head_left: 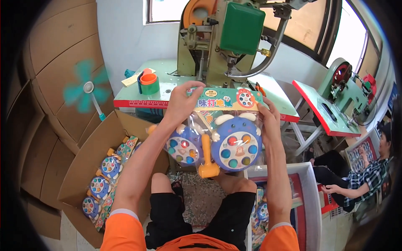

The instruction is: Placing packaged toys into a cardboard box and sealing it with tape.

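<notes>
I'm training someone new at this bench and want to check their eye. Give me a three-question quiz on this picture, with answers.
1. Multiple choice: What colour is the toy hammer beside the held round toy?
A) Blue
B) Yellow-orange
C) Green

2. True or false: The left hand and the right hand are at opposite ends of the printed header card.

3. Short answer: Which container, to the person's left, holds more packaged blue toys?

Key:
1. B
2. True
3. The open cardboard box
</notes>
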